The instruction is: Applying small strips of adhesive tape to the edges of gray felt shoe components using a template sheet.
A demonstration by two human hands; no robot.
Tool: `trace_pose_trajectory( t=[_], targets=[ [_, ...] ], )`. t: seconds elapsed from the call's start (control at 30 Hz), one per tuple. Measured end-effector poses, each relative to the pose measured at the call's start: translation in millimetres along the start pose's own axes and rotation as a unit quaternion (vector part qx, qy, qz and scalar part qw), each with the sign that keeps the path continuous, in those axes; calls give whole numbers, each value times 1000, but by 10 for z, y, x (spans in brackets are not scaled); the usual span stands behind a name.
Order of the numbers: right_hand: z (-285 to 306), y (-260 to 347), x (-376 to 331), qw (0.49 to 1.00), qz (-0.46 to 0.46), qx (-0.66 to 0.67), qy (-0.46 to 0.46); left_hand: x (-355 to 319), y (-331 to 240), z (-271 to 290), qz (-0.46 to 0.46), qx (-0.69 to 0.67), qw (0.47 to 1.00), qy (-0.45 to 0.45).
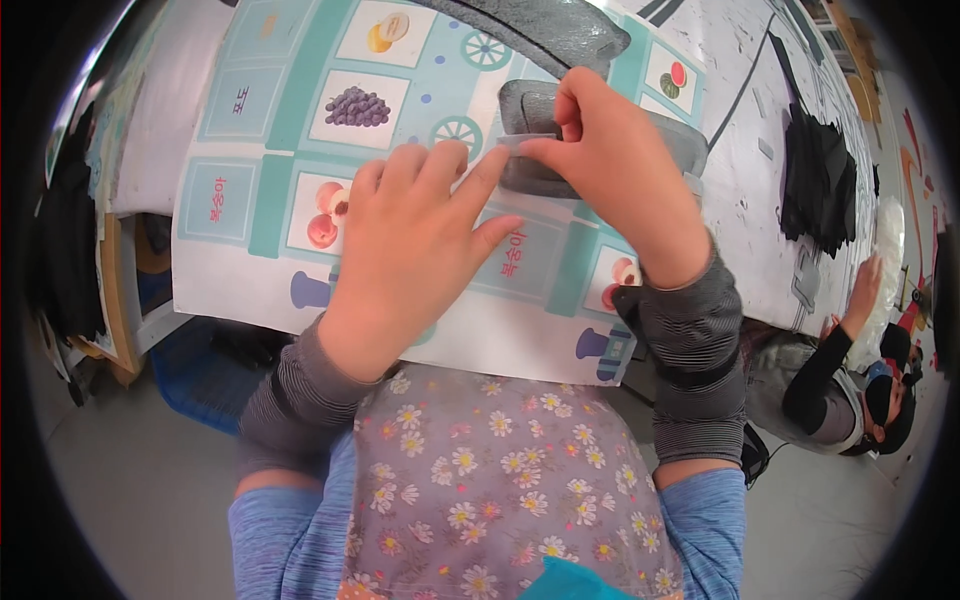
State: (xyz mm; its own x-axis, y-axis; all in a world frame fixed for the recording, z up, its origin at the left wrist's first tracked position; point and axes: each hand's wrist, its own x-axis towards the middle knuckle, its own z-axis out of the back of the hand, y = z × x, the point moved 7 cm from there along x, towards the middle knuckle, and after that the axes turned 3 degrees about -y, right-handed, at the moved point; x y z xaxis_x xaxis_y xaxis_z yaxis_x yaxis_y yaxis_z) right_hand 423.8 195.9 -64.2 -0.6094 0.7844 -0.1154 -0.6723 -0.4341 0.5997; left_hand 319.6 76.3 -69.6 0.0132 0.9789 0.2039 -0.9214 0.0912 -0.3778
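A dark grey item in clear, shiny plastic wrapping (545, 180) lies on a printed sheet with fruit pictures (400, 135). My right hand (620, 165) is over the wrapping, thumb and index finger closed on a clear edge of the plastic. My left hand (415, 225) rests on the sheet with its fingers apart, palm down. Its index fingertip touches the same clear edge, close to my right thumb. Beyond my hands, a longer dark wrapped item (560, 30) stretches across the top of the sheet.
A pile of black cloth pieces (820, 180) lies on the marked white tabletop (735, 200) to the right. A blue basket (200, 385) stands under the table at left. At far right another person (830, 390) handles a whitish plastic bundle (880, 290).
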Motion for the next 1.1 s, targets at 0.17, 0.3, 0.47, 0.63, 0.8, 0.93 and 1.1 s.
trace_pose_trajectory(
  t=[0.17,0.3,0.47,0.63,0.8,0.93,1.1],
  targets=[
    [196,-72,-72,993,14,-49,-104,29,-67,24,-4,20,1000,5],
    [690,-477,-384,988,-26,-7,-155,48,-94,35,2,40,999,3],
    [1184,-1480,-779,955,-230,-25,-187,104,-206,20,-6,63,998,15],
    [925,-1846,-828,948,-269,100,-142,179,-261,-34,27,102,993,55],
    [919,-1795,-810,951,-256,79,-151,178,-283,-51,21,104,993,56],
    [894,-1755,-771,955,-250,65,-148,169,-269,-55,14,98,994,45],
    [883,-1747,-790,951,-271,79,-129,158,-259,-77,14,106,993,47]
  ],
)
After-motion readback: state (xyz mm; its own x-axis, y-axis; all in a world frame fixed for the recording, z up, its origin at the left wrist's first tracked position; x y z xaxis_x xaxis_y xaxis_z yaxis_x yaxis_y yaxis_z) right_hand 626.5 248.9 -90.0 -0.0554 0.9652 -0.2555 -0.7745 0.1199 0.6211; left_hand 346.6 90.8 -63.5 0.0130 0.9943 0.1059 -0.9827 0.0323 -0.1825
